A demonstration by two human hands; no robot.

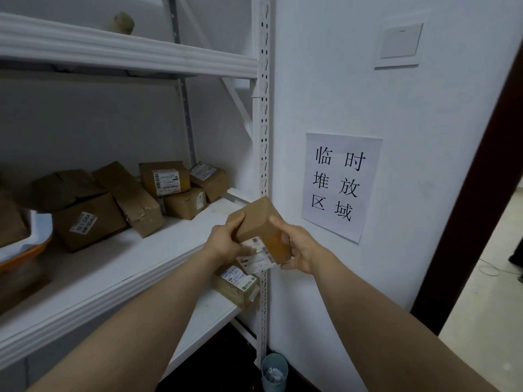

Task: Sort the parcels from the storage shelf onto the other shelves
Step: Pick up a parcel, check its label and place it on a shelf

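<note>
I hold a small brown cardboard parcel (259,222) in front of the white shelf post, its white shipping label facing down toward me. My left hand (223,241) grips its left side and my right hand (297,248) grips its right side. Several more brown parcels (90,219) lie piled on the middle board of the white storage shelf (135,258), at the back and left. One labelled parcel (236,287) sits on the lower board, just under my hands.
A paper sign with Chinese characters (341,185) hangs on the white wall to the right. An orange and white bag (25,247) sits at the shelf's left. A small blue bin (274,370) stands on the floor. A dark door frame (469,199) borders the right.
</note>
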